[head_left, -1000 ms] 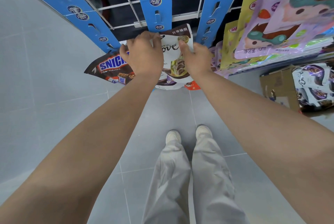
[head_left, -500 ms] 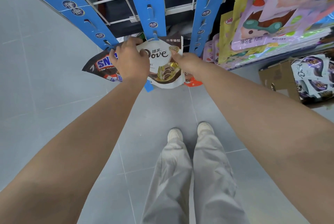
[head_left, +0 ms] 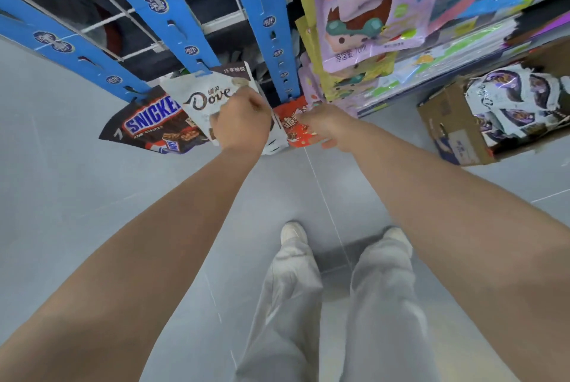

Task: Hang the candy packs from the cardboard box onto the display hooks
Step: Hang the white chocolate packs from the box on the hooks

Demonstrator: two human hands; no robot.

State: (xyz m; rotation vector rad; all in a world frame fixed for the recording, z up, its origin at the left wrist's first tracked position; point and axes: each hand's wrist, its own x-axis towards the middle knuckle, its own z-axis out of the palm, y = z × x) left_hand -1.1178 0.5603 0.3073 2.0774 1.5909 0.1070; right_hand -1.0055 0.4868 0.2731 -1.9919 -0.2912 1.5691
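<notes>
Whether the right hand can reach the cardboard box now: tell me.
Probably yes: the right hand touches the red pack, the box stands open to its right, and nothing lies between them.

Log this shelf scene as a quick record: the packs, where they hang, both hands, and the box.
Dove pack: hooked on middle blue strip
Snickers pack: hanging at left blue strip's lower end
red pack: below right blue strip
left hand: fingers curled, over Dove pack; grip unclear
right hand: touching red pack; grip unclear
cardboard box: at right, holds purple-and-white packs
</notes>
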